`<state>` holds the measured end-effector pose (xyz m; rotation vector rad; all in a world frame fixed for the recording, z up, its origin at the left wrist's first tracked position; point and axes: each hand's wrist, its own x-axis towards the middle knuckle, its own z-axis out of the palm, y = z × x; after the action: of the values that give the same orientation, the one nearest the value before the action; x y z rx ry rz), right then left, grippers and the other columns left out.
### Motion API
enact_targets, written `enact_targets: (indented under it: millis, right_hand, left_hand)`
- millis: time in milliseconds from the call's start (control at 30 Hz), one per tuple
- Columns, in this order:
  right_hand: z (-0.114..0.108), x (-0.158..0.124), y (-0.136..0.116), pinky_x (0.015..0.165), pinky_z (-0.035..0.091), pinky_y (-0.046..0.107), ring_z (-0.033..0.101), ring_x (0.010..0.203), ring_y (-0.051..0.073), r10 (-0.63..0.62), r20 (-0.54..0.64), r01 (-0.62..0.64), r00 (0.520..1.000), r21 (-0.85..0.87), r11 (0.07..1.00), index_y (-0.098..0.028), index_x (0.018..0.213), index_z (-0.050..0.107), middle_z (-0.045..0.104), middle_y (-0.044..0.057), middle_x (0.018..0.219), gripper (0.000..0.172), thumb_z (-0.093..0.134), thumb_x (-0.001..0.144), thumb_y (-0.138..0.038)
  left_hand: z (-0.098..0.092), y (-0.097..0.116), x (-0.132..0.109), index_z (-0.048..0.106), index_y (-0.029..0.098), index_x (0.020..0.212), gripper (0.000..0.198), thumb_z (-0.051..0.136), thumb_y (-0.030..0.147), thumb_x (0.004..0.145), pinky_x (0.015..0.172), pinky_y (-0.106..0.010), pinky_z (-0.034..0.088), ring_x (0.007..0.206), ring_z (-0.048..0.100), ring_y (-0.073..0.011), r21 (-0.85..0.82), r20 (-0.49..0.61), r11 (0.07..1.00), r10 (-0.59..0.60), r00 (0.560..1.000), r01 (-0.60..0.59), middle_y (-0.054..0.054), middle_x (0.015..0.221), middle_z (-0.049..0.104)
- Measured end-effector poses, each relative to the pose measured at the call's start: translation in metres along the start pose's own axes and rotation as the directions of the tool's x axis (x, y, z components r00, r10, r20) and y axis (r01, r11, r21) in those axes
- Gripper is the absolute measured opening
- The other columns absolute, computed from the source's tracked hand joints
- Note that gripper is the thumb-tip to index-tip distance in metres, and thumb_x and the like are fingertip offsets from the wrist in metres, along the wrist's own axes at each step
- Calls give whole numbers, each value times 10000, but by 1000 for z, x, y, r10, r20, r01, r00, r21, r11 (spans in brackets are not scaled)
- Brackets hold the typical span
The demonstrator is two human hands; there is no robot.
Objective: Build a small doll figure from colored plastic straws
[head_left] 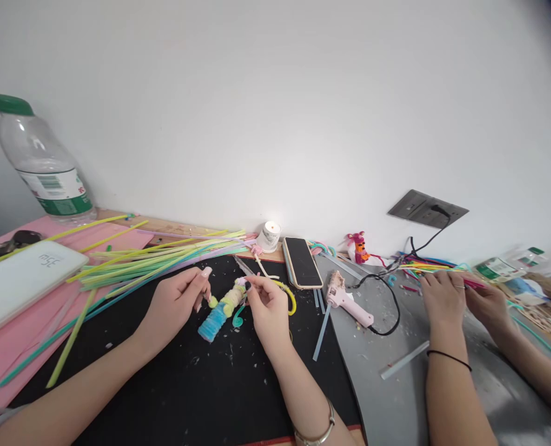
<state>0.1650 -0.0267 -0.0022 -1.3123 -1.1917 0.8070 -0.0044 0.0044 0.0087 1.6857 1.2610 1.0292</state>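
Note:
A small pipe-cleaner figure (pixel 214 322), blue at the lower end with yellow, beige and lilac above, is tilted over the black mat (pixel 177 384). My right hand (pixel 269 306) is closed in a pinch at its lilac upper end. On the other side, my left hand (pixel 175 303) has thumb and fingers pressed together close to the yellow part; whatever they hold is too small to make out. A teal curled pipe cleaner (pixel 238 317) hangs beside the figure. Behind the right fingers are a scissor blade (pixel 243 266) and a bent yellow pipe cleaner (pixel 292 300).
Pipe cleaners (pixel 131 266) lie bundled at left, near a white device (pixel 24 288) and a bottle (pixel 47 167). A phone (pixel 303 263), paper cup (pixel 269 236) and corded pink glue gun (pixel 349 303) stand beyond. At right, another person's hands (pixel 445 297) work.

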Motion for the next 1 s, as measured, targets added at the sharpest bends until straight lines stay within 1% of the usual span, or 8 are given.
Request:
enact_targets:
  millis: [100, 167, 233, 333, 500, 667, 833, 1000]
  right_hand:
    - [0, -1, 0, 585, 498, 263, 591, 662, 158, -23, 8, 23, 1000, -13, 1000, -173, 885, 695, 663, 48, 774, 181, 549, 792, -229]
    - [0, -1, 0, 595, 498, 263, 597, 681, 161, -33, 27, 34, 999, -19, 999, -171, 896, 696, 664, 53, 795, 189, 543, 797, -220]
    - [0, -1, -1, 606, 500, 265, 598, 695, 162, -28, 43, 29, 999, -11, 1000, -166, 914, 689, 656, 55, 800, 195, 539, 797, -208]
    - [-1, 0, -1, 609, 502, 259, 592, 679, 151, -10, 50, 8, 999, 38, 999, -167, 913, 661, 634, 37, 766, 171, 552, 785, -200]
    - [0, -1, 1, 585, 506, 249, 584, 645, 141, -32, 60, 29, 998, 56, 998, -176, 840, 642, 615, 15, 713, 95, 575, 776, -193]
    - [2, -2, 2, 604, 529, 264, 599, 647, 145, -25, 98, 17, 995, 80, 997, -181, 852, 659, 624, 19, 720, 98, 605, 779, -220]
    - [4, -3, 1, 599, 523, 266, 598, 652, 145, -34, 138, 18, 990, 116, 993, -178, 866, 661, 623, 25, 735, 114, 618, 767, -215]
    - [2, -2, 2, 562, 501, 243, 593, 648, 143, -49, 158, 47, 986, 17, 999, -184, 916, 672, 623, 26, 748, 164, 617, 765, -217]
  left_hand:
    - [-1, 1, -1, 524, 202, 587, 419, 390, 419, 919, 533, -264, 349, 479, 476, -145, 62, 52, 997, 48, 997, -51, 18, 496, 490]
    - [-1, 3, -2, 577, 206, 705, 308, 439, 406, 896, 522, -258, 359, 491, 488, -146, 81, 94, 994, 66, 993, -74, 14, 546, 530]
    - [1, 5, -2, 609, 217, 885, 190, 515, 378, 852, 516, -249, 374, 505, 494, -147, 111, 108, 988, 93, 990, -105, 16, 595, 563]
    - [3, 9, -3, 608, 224, 1014, 243, 574, 331, 798, 516, -242, 395, 509, 487, -138, 159, 108, 973, 152, 982, -168, 9, 668, 605]
    - [2, 13, -4, 636, 224, 956, 200, 542, 323, 810, 508, -233, 404, 506, 489, -122, 206, 174, 949, 205, 963, -239, -13, 766, 650]
    - [4, 11, -4, 648, 216, 913, 211, 506, 352, 837, 510, -237, 399, 511, 507, -132, 254, 197, 931, 215, 956, -262, -19, 761, 650]
    - [5, 6, -4, 642, 202, 919, 229, 451, 322, 873, 539, -244, 393, 547, 523, -141, 280, 210, 921, 217, 953, -272, -29, 769, 648]
    - [6, 4, -4, 638, 189, 925, 230, 456, 321, 874, 548, -248, 394, 554, 528, -143, 285, 194, 921, 217, 957, -267, -43, 803, 658]
